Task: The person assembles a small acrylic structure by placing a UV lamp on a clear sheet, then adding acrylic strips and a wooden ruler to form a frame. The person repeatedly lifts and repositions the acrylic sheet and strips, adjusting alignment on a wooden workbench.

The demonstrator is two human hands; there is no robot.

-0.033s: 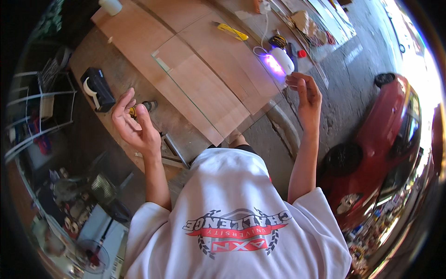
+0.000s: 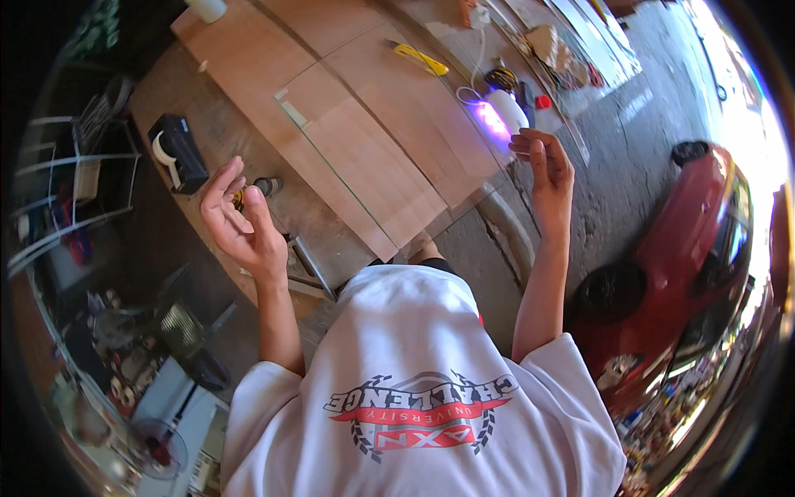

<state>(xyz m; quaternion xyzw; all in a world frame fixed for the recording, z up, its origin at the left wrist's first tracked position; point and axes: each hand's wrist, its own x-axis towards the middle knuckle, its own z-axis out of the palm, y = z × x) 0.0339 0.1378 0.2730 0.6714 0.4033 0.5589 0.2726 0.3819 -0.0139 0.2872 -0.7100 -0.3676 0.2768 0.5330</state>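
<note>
My left hand (image 2: 242, 222) is raised over the left part of the table, palm up, fingers loosely bent and apart, holding nothing. Partly hidden behind its fingers lies a yellow and black tool (image 2: 263, 189). My right hand (image 2: 546, 161) is raised at the table's right edge with fingers loosely curled and nothing visible in it. Just beyond its fingertips is a white, rounded lamp (image 2: 505, 109) glowing purple, with a white cord; whether they touch I cannot tell. Between my hands a clear glass sheet (image 2: 348, 157) with a greenish edge lies on brown boards (image 2: 248, 62).
A black tape dispenser (image 2: 178, 153) stands at the left. Farther off lie a yellow utility knife (image 2: 420, 60), a red cap (image 2: 542, 102) and glass strips (image 2: 580, 37). A red car (image 2: 671, 257) is parked at the right. A wire rack (image 2: 79, 178) and a fan (image 2: 157, 449) stand at the left.
The table and its things sit slightly farther right in the picture. Both hands keep nearly the same pose and place.
</note>
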